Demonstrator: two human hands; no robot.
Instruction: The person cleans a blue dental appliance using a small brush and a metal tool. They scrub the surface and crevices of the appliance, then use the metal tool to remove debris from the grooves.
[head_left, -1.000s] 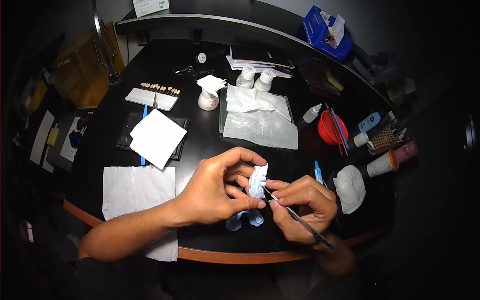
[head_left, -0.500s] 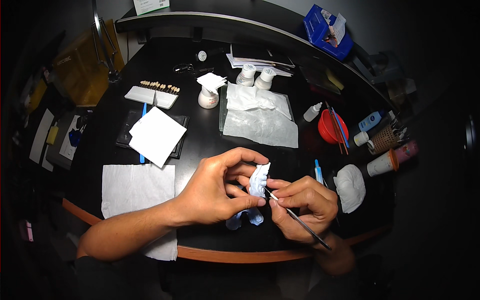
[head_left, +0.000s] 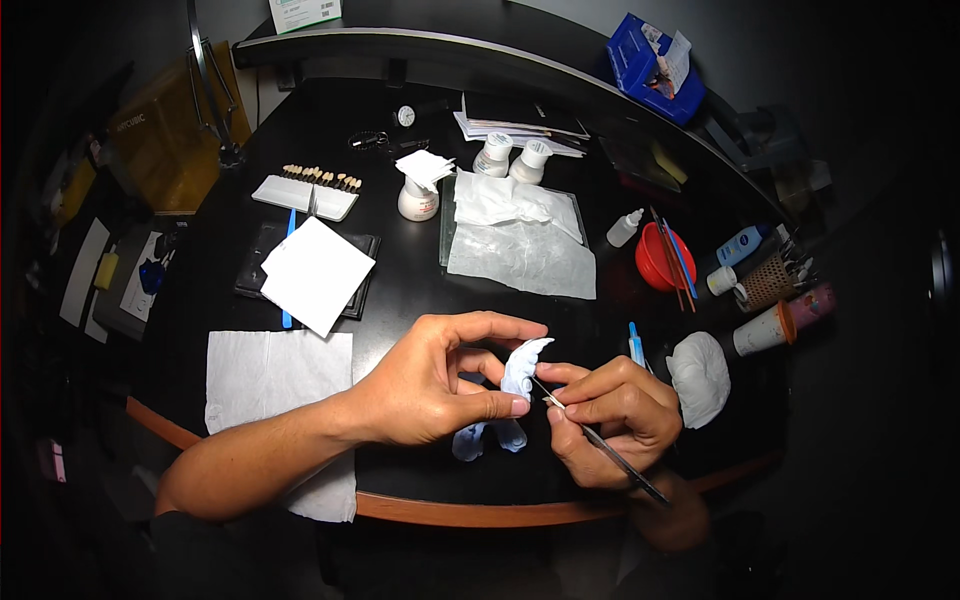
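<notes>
My left hand pinches a pale blue dental mold between thumb and fingers, above the front middle of the desk. The mold is curved, with tooth-shaped bumps along its right side. In my right hand is a thin dental carving tool, gripped like a pen. Its dark handle slants down to the right, and its fine tip lies at or very near the mold's right side; contact is too small to tell. Below my left hand, a second pale blue piece with an arch shape rests on the desk, partly hidden.
White paper sheets lie over a black tray at left, beside a tooth shade guide. A paper towel is under my left forearm. Jars, a red bowl, a white wad and a cup stand around.
The mold has turned and tipped in my left hand, its upper end now pointing right. Both hands have shifted slightly down, and the tool with them.
</notes>
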